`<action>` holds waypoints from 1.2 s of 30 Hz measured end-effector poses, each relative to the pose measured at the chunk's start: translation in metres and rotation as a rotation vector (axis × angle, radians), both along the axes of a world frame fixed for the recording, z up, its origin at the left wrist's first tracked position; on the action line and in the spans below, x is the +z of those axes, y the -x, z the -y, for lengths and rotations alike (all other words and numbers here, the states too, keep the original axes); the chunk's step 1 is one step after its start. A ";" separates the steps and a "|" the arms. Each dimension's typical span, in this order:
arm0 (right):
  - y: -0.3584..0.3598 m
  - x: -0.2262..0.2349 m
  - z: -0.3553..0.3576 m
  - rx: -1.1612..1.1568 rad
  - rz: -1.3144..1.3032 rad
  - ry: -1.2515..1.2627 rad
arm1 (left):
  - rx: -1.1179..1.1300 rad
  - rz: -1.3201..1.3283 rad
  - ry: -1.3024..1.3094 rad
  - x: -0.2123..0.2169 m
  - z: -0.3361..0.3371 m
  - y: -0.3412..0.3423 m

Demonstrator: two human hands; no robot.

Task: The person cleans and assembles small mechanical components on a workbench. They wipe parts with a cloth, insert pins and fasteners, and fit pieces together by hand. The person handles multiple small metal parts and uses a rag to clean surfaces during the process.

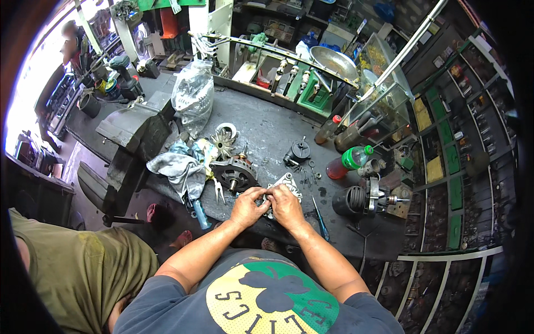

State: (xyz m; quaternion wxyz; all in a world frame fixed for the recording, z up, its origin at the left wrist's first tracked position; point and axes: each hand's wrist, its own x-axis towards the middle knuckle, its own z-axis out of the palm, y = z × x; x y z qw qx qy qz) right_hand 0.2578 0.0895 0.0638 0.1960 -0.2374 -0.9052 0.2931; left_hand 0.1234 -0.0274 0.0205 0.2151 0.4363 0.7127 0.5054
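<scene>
At the near edge of the bench my left hand (248, 207) and my right hand (286, 205) meet fingertip to fingertip. Both are closed in a pinch, and whatever lies between the fingers is hidden. Under and just beyond them is a silvery cast metal housing (287, 181), partly covered by the hands. To its left sits a dark round alternator body (234, 174) with a shaft sticking out. Pliers (219, 191) with pale handles lie left of my left hand. A thin screwdriver (320, 218) with a blue handle rests right of my right hand.
A large bench vise (136, 131) and grey rags (181, 171) are on the left. A finned rotor (223, 143) and a black round part (299, 150) lie farther back. Right stand a green-labelled bottle (350, 160) and a motor (356, 200). Another person's sleeve (83, 261) is close at left.
</scene>
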 end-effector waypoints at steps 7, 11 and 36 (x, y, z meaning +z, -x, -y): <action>0.008 0.003 -0.002 -0.051 0.028 -0.044 | -0.060 -0.041 -0.020 0.001 -0.003 0.014; 0.009 0.008 -0.007 -0.035 0.157 -0.104 | -0.089 -0.101 -0.007 0.001 -0.001 0.018; -0.002 0.033 -0.010 0.040 0.237 -0.142 | -0.072 -0.114 0.046 0.004 -0.001 0.017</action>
